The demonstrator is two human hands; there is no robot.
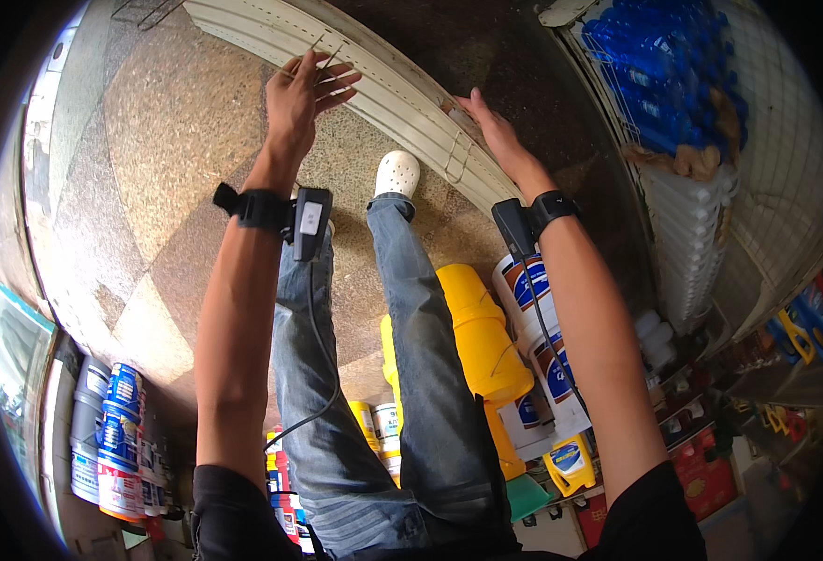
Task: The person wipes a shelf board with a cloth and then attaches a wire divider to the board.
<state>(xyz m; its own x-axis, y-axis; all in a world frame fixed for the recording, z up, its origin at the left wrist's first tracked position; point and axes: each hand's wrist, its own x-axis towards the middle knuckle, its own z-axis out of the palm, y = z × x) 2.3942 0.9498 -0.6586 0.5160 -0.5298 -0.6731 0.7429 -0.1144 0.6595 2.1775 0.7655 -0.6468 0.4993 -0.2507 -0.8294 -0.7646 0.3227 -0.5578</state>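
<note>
A long white metal panel (374, 93) with rows of small holes runs slantwise across the upper middle. Over its near side is my left hand (301, 103), with thin metal wire pieces (333, 56) between thumb and fingers; the other fingers are spread. My right hand (496, 136) lies at the panel's far edge, fingers stretched out, its fingertips by a small brownish patch. Whether it presses on the edge I cannot tell. A bent wire hook (458, 157) hangs on the panel just left of this hand. Both wrists carry black strapped devices with cables.
Yellow buckets (486, 346) and white tubs (552, 374) stand beside my right leg. Stacked blue and grey pails (120, 416) are at the lower left. A wire rack of blue bottles (659, 65) stands at the upper right. My white shoe (397, 175) is close to the panel.
</note>
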